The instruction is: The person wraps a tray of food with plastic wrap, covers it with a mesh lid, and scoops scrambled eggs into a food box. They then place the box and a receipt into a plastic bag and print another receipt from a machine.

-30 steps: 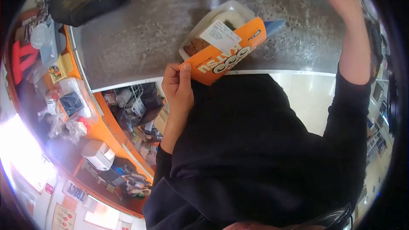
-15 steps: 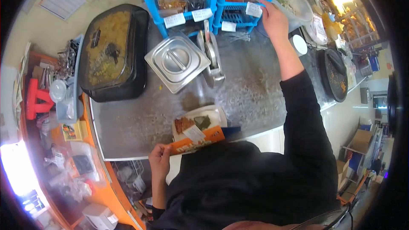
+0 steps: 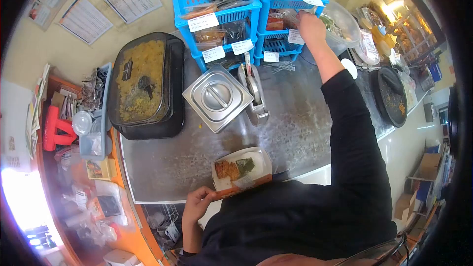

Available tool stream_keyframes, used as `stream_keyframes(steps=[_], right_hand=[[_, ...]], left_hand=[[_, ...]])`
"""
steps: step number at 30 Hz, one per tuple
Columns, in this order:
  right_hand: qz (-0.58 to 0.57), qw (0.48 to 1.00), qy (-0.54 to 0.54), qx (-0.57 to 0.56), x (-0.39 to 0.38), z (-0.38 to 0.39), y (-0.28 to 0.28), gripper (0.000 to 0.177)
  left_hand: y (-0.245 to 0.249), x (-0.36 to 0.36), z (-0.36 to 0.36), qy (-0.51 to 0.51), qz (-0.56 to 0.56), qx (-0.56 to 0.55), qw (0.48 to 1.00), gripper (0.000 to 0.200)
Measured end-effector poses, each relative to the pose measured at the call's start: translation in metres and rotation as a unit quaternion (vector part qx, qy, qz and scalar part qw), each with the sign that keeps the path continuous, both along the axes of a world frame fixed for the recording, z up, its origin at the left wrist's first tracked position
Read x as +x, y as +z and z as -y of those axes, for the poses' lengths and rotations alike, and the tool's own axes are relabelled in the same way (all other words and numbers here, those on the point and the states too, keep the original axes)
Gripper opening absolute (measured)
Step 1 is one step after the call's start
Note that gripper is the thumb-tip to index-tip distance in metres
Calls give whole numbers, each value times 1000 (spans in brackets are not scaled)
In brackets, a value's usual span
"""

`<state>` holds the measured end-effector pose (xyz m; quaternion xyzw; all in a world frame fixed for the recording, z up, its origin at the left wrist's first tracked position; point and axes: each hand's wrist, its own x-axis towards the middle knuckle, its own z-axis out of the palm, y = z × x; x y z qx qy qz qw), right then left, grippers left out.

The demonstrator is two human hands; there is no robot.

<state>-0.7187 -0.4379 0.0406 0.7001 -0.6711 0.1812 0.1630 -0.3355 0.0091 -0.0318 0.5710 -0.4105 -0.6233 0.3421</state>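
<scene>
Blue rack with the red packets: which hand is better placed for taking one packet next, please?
Probably the right hand: it is at the blue rack, close to the red packets. The left hand is by the near edge of the counter, its grip on the orange sleeve.

At the bench's (image 3: 167,170) front edge, brown pieces (image 3: 227,170) and green topping (image 3: 245,166) are being held in an open white tray (image 3: 261,161). Along its near side, an orange sleeve (image 3: 261,181) is being pinched; toward the far edge, a blue tiered rack (image 3: 287,4) is being reached into.
</scene>
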Motion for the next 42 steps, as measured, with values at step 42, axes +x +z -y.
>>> stream_keyframes(steps=[42], right_hand=[[126, 964, 35, 231, -2, -134, -172, 24]], left_hand=[[-24, 28, 192, 298, 111, -154, 936, 22]])
